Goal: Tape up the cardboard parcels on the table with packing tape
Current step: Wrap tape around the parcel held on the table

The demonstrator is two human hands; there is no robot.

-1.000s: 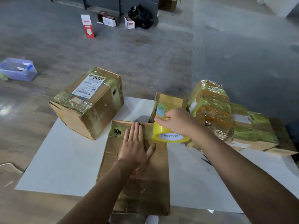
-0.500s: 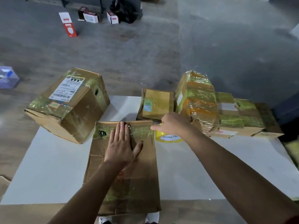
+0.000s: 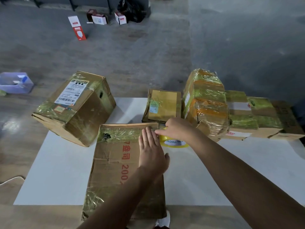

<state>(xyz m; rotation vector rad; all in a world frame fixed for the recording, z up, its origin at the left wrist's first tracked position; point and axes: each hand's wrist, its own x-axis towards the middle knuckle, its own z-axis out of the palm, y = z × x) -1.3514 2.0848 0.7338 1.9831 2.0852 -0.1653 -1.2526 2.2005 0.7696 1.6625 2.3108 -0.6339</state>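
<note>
Left hand point(image 3: 151, 154) presses parcel point(image 3: 112, 171); floor bin point(image 3: 15, 83) perhaps holds scraps.

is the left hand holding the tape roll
No, the left hand lies flat on the flat cardboard parcel, while the right hand grips the yellow tape roll.

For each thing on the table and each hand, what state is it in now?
flat parcel: lying flat, tape band across far end.
left hand: open, pressing flat on flat parcel.
tape roll: at the flat parcel's right edge.
right hand: curled over tape roll.
large box: tilted, taped, label facing up.
</note>
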